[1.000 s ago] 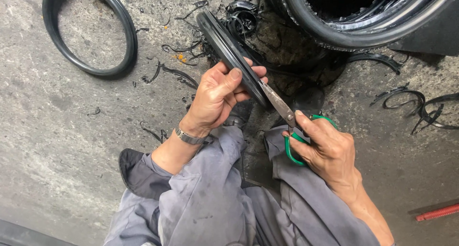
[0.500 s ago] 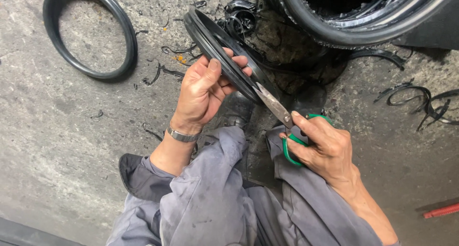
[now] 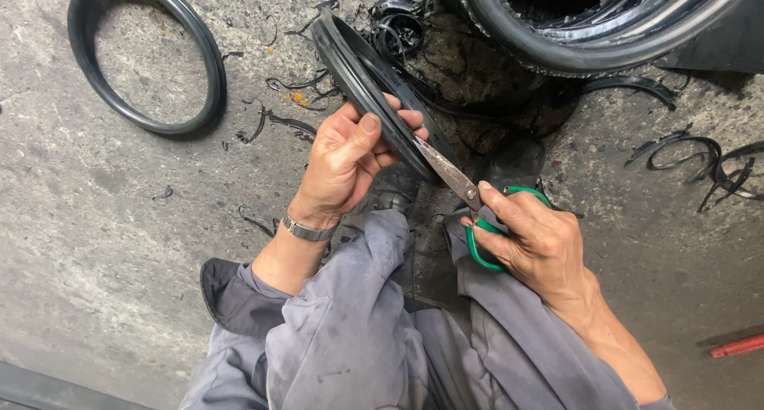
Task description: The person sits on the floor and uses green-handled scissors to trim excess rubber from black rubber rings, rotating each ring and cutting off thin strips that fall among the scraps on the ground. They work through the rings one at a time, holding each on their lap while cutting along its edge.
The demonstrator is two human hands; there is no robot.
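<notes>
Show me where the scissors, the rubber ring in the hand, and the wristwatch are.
scissors [image 3: 447,171]: head view, on the metal blade.
rubber ring [image 3: 350,60]: head view, on its upper rim.
wristwatch [image 3: 306,232]: head view, on the metal band.

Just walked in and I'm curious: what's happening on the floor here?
A person in grey work clothes sits over a concrete floor. The left hand grips a black rubber ring on edge, while the right hand works green-handled scissors, blades at the ring's rim. Thin black offcuts lie scattered about. Another rubber ring lies flat to the left, and a large black container stands ahead.
</notes>
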